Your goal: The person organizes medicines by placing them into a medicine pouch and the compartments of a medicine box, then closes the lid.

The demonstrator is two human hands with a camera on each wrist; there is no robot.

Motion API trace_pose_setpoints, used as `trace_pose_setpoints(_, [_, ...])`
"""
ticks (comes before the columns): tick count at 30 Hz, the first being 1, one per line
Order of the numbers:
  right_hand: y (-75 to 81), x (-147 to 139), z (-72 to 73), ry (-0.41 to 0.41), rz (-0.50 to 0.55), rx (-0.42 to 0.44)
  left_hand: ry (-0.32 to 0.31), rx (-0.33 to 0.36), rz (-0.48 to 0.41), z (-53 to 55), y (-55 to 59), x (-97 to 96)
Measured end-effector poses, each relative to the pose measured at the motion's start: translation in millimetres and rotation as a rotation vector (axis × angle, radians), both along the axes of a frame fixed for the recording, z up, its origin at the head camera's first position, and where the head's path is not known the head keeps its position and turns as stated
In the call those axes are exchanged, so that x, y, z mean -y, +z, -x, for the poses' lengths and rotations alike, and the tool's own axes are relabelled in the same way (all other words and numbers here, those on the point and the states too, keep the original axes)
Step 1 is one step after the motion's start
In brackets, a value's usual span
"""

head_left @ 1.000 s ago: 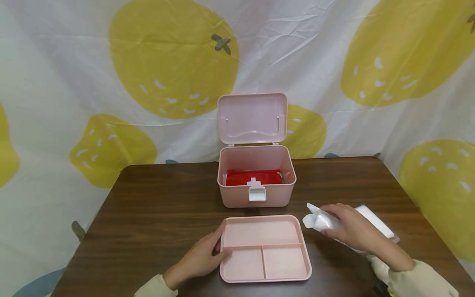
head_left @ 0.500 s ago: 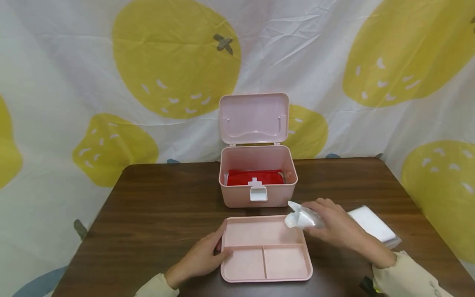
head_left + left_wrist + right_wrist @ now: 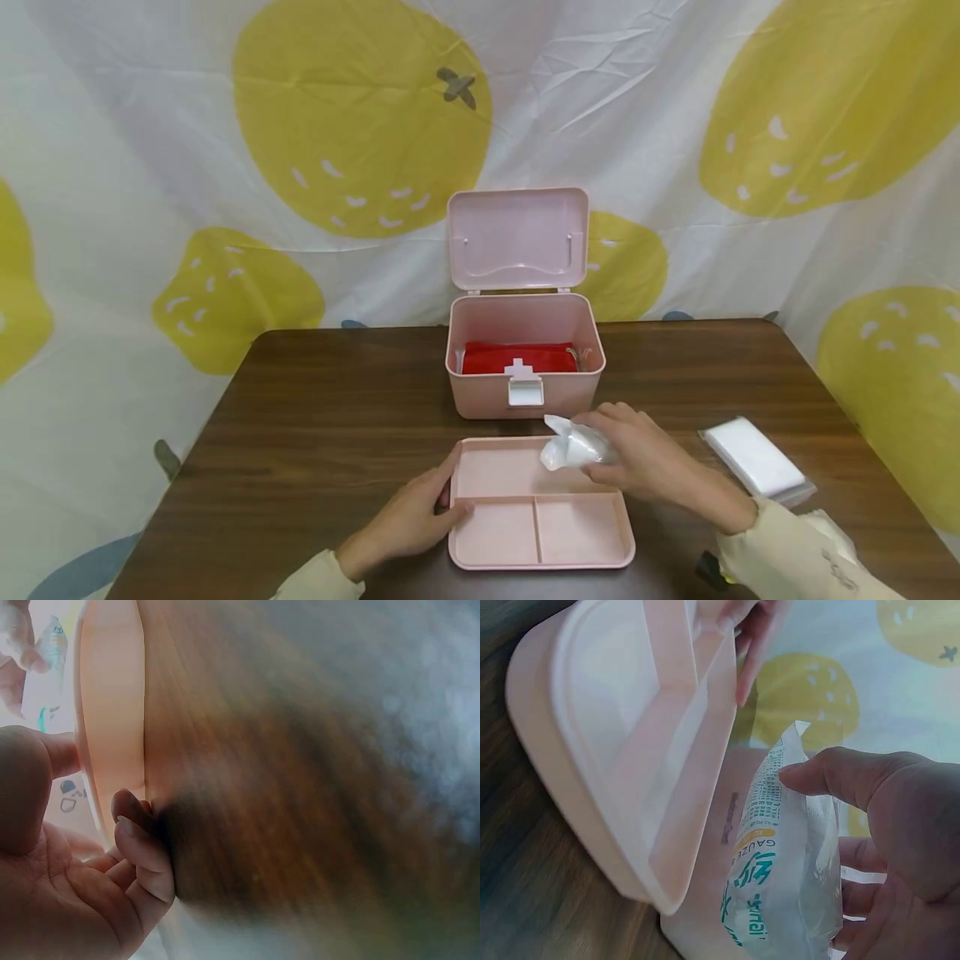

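Observation:
A pink divided tray with three compartments lies on the table in front of the open box. My left hand grips its left side; in the left wrist view the thumb lies over the rim and the fingers curl against the outer wall. My right hand holds a white gauze bandage packet above the tray's long rear compartment. In the right wrist view the packet shows green lettering and the word GAUZE, with the thumb on one face and the fingers behind it.
Behind the tray stands a pink first-aid box, lid raised, with a red pouch inside. A clear-wrapped white pack lies at the right. A small black item is partly hidden by the right sleeve.
My right hand has carried the gauze packet leftward from the table's right side to over the tray. The white pack at the right is now uncovered. My left hand keeps its grip.

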State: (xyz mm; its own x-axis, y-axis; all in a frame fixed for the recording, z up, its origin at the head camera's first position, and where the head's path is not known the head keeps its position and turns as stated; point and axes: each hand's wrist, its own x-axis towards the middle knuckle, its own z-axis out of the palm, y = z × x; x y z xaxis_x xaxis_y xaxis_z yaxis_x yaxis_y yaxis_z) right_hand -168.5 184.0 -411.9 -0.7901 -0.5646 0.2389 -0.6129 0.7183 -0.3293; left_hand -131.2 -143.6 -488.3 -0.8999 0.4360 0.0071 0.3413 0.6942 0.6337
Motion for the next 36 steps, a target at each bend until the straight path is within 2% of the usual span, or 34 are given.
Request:
trace_pose_setpoints(17, [-15.1, 51, 10.5, 0.144, -0.03, 0.009, 0.004, -0.019, -0.017, -0.6, 2.8, -0.4])
trace_pose_setpoints(24, [-24.4, 66, 13.5, 0.145, -0.077, 0.04, -0.013, -0.055, -0.04, -2.1, 2.9, -1.1])
trace_pose_setpoints(36, [-32.4, 81, 14.1, 0.159, -0.1, 0.043, -0.005, -0.018, -0.047, -1.2, 4.4, -0.4])
